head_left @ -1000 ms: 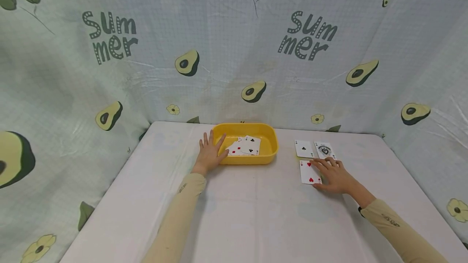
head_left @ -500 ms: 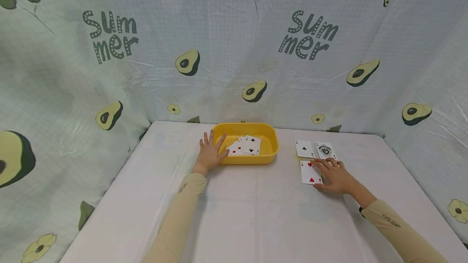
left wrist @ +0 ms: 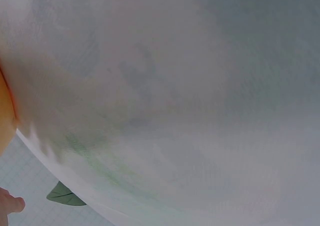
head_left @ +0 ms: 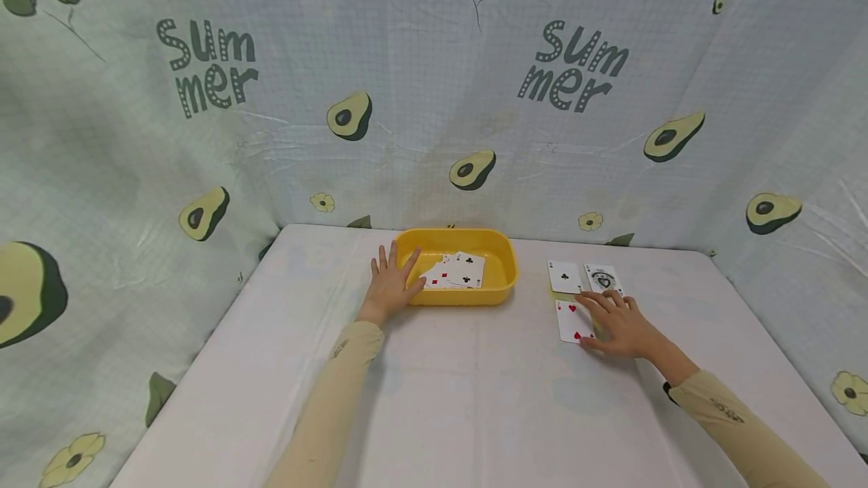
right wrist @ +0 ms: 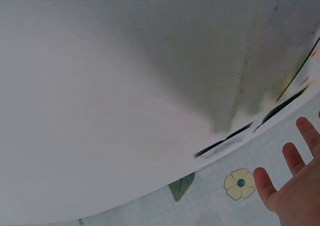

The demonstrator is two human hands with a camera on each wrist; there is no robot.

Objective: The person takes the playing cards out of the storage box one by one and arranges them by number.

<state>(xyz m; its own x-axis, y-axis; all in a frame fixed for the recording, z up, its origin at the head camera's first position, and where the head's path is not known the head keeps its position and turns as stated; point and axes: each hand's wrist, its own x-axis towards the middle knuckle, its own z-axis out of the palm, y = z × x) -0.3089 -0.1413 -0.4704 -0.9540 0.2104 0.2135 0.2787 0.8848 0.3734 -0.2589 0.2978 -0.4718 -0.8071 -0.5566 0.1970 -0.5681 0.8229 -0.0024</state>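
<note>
My left hand (head_left: 388, 288) rests at the left end of a yellow tray (head_left: 461, 297), fingers spread over its rim. Several playing cards (head_left: 469, 269) lie loosely overlapped inside the tray. To the right, a hearts playing card (head_left: 572, 322) lies face up on the table. Over its right edge is my right hand (head_left: 618, 330), thumb and fingertips touching or just above the card; which one I cannot tell. In the right wrist view the fingers (right wrist: 293, 158) look spread and nearly straight. Just behind lie a clubs card (head_left: 563, 276) and a card with a dark round emblem (head_left: 602, 277).
A white-covered table (head_left: 434, 405) carries everything. A printed cloth (head_left: 407, 59) with avocados and lettering hangs along its back and sides. In the left wrist view, a yellow-orange curved edge (left wrist: 5, 116) shows at the left.
The hearts card has slid very slightly left and toward me, under the right fingertips. Both hands stay almost where they were, and the tray has not moved.
</note>
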